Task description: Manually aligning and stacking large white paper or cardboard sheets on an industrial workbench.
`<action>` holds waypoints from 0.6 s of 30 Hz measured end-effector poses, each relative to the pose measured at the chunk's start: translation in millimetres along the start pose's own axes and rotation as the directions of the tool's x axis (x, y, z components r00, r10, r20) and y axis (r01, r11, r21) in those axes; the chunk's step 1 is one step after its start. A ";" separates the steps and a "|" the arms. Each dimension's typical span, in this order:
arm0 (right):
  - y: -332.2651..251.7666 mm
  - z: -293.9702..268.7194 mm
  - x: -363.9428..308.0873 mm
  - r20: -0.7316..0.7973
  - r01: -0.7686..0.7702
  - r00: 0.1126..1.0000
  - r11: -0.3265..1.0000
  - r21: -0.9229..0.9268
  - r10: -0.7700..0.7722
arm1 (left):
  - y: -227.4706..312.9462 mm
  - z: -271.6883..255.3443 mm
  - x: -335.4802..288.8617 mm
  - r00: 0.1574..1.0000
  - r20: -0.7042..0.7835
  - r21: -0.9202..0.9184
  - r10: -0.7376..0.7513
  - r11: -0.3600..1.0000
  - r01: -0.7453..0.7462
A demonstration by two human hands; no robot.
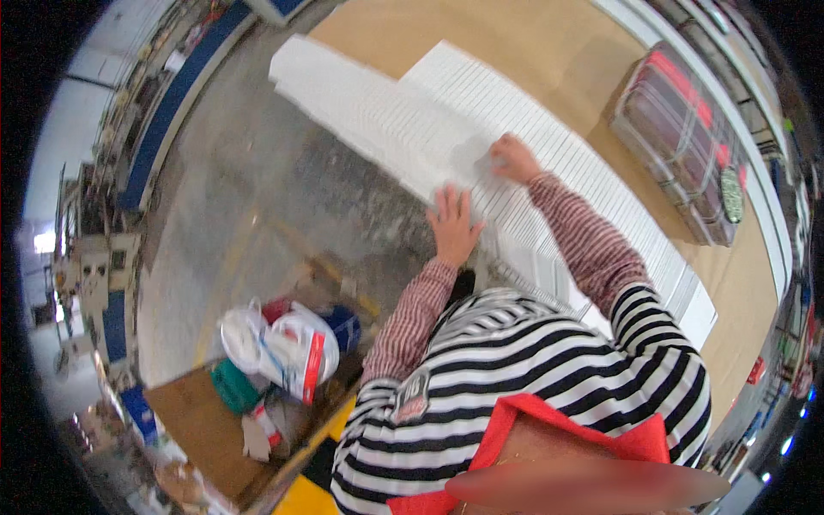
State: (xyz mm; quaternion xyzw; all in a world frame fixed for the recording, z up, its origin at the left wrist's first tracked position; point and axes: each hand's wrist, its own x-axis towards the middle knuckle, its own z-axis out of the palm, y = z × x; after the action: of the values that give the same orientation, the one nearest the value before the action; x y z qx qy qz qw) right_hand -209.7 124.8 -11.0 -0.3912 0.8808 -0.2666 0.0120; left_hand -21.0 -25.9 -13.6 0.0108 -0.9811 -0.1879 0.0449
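Note:
A long white sheet-like layer with thin dark parallel lines point(532, 129) lies across the brown work surface. A plainer white strip point(343, 99) stretches from it toward the far left, along the table's edge. My left hand point(455, 225) rests at the near edge of the white material, fingers spread and flat. Just to its right, my right hand point(515, 160) is over the lined part, its fingers curled together. Whatever is between those fingertips is too small and blurred to make out. Both forearms wear red-and-white striped sleeve covers.
At the right of the brown table surface point(378, 34) sits a clear-wrapped dark package with red parts point(678, 129). On the lower left, white plastic bags point(287, 343) and a green item point(233, 384) lie by a brown cardboard surface point(189, 421). Grey concrete floor point(257, 163) runs alongside.

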 end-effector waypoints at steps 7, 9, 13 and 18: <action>-4.0 16.1 -8.0 0.295 -0.286 0.921 0.956 0.073 0.253 | -15.3 9.2 -18.1 1.000 -0.004 0.064 -0.012 0.998 0.012; 4.0 17.2 -14.3 0.275 -0.298 0.924 0.952 0.076 0.267 | -12.1 9.2 -16.7 1.000 -0.022 0.073 0.009 0.997 -0.008; 8.0 14.8 -15.7 0.207 -0.368 0.921 0.911 0.186 0.330 | -10.8 10.1 -10.2 1.000 -0.008 0.094 0.010 0.996 -0.009; 7.9 14.1 -17.3 0.152 -0.262 0.958 0.957 0.121 0.243 | -7.6 7.0 -6.3 1.000 -0.005 0.083 0.021 0.996 -0.020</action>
State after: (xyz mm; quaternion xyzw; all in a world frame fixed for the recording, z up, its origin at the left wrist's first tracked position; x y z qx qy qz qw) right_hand -199.9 134.7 -30.1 -0.2905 0.8998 -0.2969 0.1332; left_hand -15.4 -30.1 -23.5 0.0032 -0.9880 -0.1465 0.0494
